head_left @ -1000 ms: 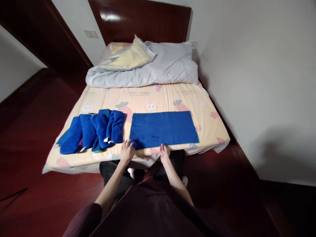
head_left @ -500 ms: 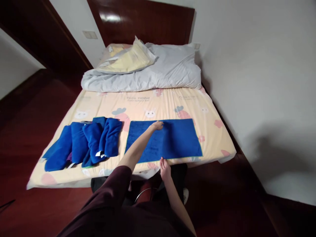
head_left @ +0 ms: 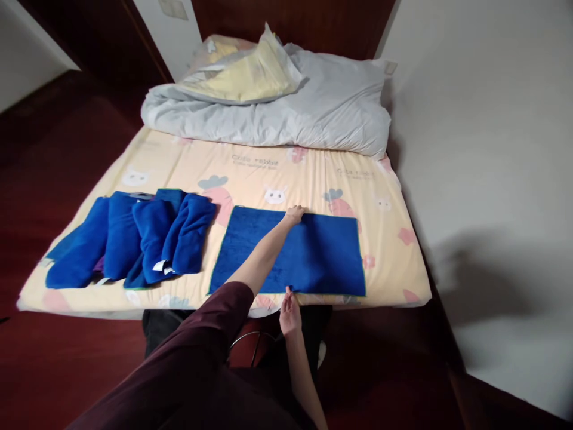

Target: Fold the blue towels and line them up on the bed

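Note:
A blue towel (head_left: 250, 251) with a thin green edge lies spread on the bed (head_left: 394, 280), slightly raised near its middle. My left hand (head_left: 294, 214) is at the middle of its far edge, fingers closed on the cloth. At the near edge, my right hand (head_left: 290, 313) pinches the hem between its fingertips, palm turned up. Several other blue cloths (head_left: 120, 239), some with white tags, lie overlapping to the left of the towel.
A rolled grey-white quilt (head_left: 331, 107) lies across the far part of the bed, a pale yellow cloth (head_left: 246, 74) on it. Behind stands a dark wooden headboard (head_left: 290, 27). A white wall (head_left: 492, 149) rises on the right, past the bed's edge.
The view has tilted down and come closer. The towel's crease near the middle looks softer, and its left part lies flatter. Both hands remain at its far and near edges.

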Demonstrator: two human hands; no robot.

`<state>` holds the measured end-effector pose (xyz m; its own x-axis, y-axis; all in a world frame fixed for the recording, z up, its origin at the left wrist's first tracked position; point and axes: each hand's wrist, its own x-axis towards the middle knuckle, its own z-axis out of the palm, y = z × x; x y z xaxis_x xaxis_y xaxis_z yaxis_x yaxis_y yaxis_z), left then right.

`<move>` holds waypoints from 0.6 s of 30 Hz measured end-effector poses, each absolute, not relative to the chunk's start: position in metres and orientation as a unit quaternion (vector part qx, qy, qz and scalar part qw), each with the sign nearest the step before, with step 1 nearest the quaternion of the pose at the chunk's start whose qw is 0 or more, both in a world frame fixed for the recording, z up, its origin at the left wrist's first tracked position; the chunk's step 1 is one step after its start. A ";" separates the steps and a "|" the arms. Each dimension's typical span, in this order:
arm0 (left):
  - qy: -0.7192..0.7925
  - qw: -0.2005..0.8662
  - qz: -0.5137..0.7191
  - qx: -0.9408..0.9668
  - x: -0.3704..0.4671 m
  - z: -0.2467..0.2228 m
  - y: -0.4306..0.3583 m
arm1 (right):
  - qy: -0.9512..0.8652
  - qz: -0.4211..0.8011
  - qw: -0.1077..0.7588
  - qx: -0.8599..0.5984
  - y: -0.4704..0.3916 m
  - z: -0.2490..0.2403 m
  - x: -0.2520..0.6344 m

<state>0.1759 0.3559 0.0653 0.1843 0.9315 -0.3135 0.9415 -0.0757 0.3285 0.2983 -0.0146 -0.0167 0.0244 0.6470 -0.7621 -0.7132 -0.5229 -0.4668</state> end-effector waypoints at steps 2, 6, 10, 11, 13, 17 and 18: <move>0.645 0.232 -0.004 0.728 0.177 0.064 0.358 | 0.031 0.696 0.485 -0.529 -0.014 -0.014 0.298; 0.656 0.243 0.000 0.714 0.179 0.065 0.363 | 0.046 0.697 0.485 -0.525 -0.013 -0.012 0.297; 0.677 0.261 -0.006 0.688 0.180 0.071 0.368 | 0.030 0.696 0.485 -0.530 -0.014 -0.014 0.297; 0.683 0.266 -0.006 0.680 0.179 0.073 0.369 | 0.022 0.695 0.482 -0.533 -0.014 -0.014 0.297; 0.694 0.275 -0.005 0.666 0.178 0.078 0.370 | 0.011 0.695 0.477 -0.538 -0.016 -0.017 0.297; 0.705 0.286 0.011 0.649 0.175 0.088 0.372 | 0.006 0.698 0.478 -0.534 -0.017 -0.024 0.299; 0.706 0.287 0.016 0.647 0.174 0.090 0.372 | 0.002 0.701 0.479 -0.528 -0.017 -0.026 0.300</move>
<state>0.1742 0.3717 0.0900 0.0027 0.9232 -0.3843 0.9044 0.1617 0.3949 0.2996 -0.0173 -0.0263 0.0165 0.6693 -0.7428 -0.6737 -0.5415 -0.5029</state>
